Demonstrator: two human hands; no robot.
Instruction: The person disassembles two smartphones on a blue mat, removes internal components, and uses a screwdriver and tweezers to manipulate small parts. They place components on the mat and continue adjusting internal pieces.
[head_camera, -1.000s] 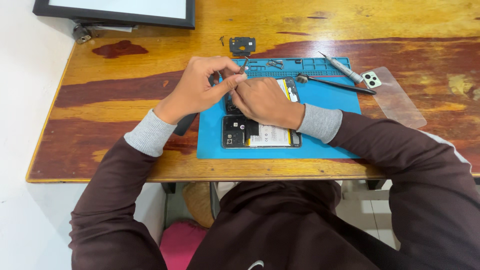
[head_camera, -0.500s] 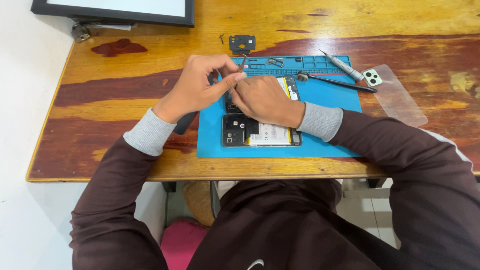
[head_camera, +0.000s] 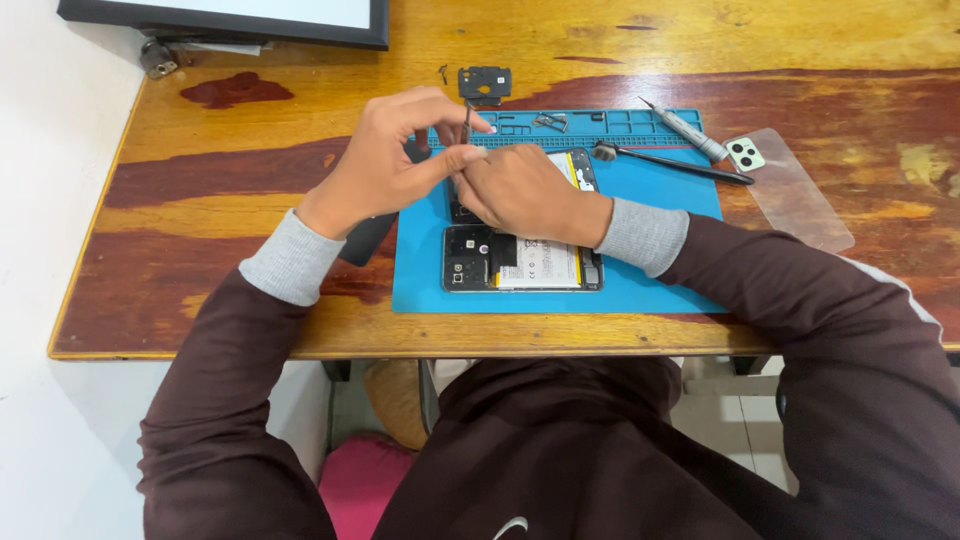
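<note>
Lying beneath both hands (head_camera: 470, 175) on the blue mat (head_camera: 660, 280), opened phone (head_camera: 525, 265).

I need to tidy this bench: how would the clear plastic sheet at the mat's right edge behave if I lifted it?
The clear plastic sheet looks thin and see-through, so probably light and floppy. It lies flat on the wooden table, so it may slide when pushed.

The right hand (head_camera: 525, 192) covers the upper part of the opened phone (head_camera: 522, 262) — what lies beneath it cannot be seen. The thin tool (head_camera: 467, 118) pinched by the left hand (head_camera: 385, 165) is too small to identify. The dark-framed board (head_camera: 225, 15) is cut off at the top edge.
</note>
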